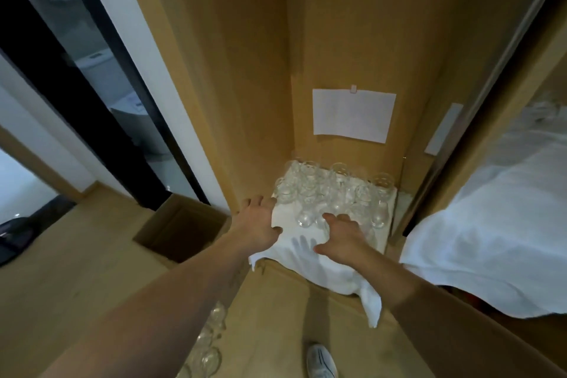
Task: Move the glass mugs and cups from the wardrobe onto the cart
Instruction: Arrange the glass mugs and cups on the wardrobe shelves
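Several clear glass cups and mugs (334, 193) stand on a white cloth (319, 258) inside the wooden wardrobe (352, 40). My left hand (259, 219) reaches in at the cloth's left edge, fingers spread, holding nothing. My right hand (343, 233) hovers over the cloth just in front of the nearest glass (305, 218), fingers loosely extended toward it, with no grip visible. Several more glasses (208, 344) show at the bottom, below my left forearm; what they stand on is hidden.
A white paper sheet (352, 115) hangs on the wardrobe's back wall. An open cardboard box (181, 227) sits on the floor to the left. A white sheet-covered surface (491, 239) lies to the right. My shoe (320, 360) is at the bottom.
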`<move>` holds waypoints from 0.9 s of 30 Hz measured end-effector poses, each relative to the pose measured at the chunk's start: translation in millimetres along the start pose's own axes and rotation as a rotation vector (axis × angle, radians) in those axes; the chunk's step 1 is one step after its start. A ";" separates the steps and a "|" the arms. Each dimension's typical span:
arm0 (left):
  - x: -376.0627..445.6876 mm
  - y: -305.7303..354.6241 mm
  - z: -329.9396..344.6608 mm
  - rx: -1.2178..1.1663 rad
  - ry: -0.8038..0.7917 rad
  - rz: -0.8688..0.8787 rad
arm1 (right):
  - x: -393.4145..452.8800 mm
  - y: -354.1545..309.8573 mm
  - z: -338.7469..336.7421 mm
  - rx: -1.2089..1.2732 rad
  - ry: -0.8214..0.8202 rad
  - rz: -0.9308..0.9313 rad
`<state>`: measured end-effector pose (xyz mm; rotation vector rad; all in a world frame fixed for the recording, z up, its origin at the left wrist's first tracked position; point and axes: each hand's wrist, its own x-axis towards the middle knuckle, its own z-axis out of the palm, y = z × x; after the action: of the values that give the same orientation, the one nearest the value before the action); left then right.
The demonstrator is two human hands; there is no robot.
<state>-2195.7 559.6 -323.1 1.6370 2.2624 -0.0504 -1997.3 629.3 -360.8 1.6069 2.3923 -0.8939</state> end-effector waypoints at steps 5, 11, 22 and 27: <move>58.4 -6.9 5.3 0.005 -0.055 -0.009 | 52.4 8.7 -4.7 0.057 -0.019 0.042; 122.4 -11.5 11.0 -0.024 -0.086 -0.021 | 103.0 19.0 -7.0 0.086 -0.057 0.079; 222.6 -31.6 66.4 -0.201 -0.164 0.004 | 183.9 18.9 30.2 0.130 -0.097 0.259; 282.7 -44.0 101.2 -0.273 -0.238 0.025 | 231.3 26.6 55.7 0.159 -0.117 0.401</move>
<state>-2287.9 780.4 -509.7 1.4349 1.9731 0.0645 -2084.8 792.6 -512.4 1.9353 1.8636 -1.0767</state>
